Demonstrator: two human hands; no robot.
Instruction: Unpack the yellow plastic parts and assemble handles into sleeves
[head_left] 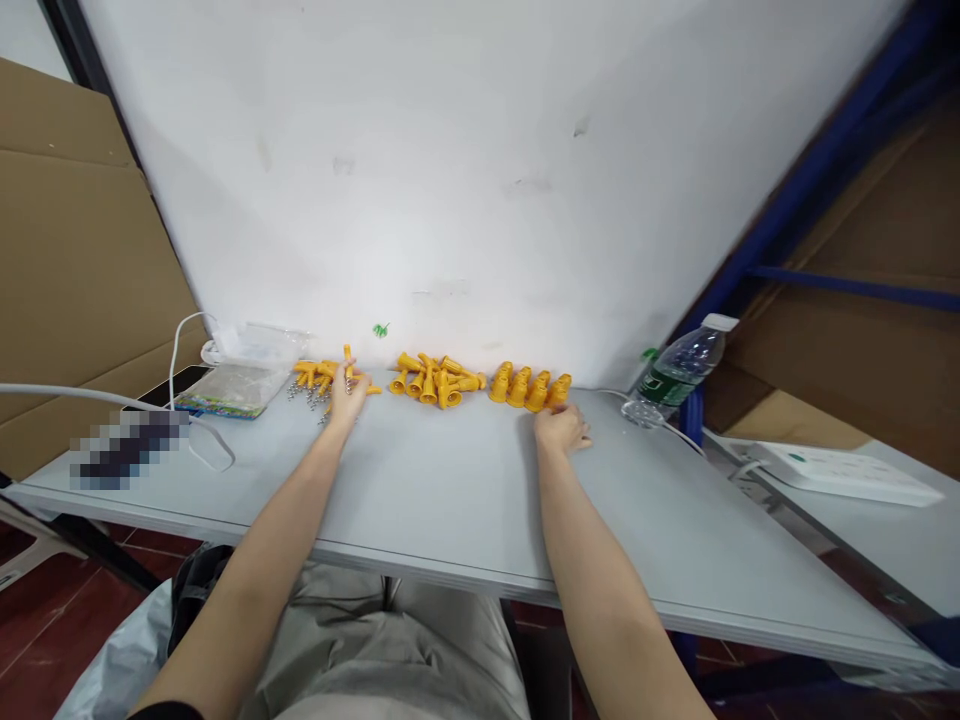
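In my left hand (347,398) I pinch a yellow-handled corkscrew (347,355), its handle end up and its metal spiral near my fingers. A pile of similar yellow corkscrews (315,372) with metal spirals lies around and behind that hand. At the front right end of a grouped set of upright yellow bell-shaped pieces (517,387) is my right hand (561,430), low on the table with curled fingers. Whatever those fingers hold, if anything, is hidden. Between my hands lies a loose heap of yellow bell-shaped pieces with narrow stems (433,382), mostly on their sides.
A clear plastic bag (232,385), a white cable (97,393) and a blurred dark item (127,450) are at left. A tilted-looking water bottle (675,375) stands right, near a blue frame and a white power strip (847,472). A white panel (465,200) backs the table.
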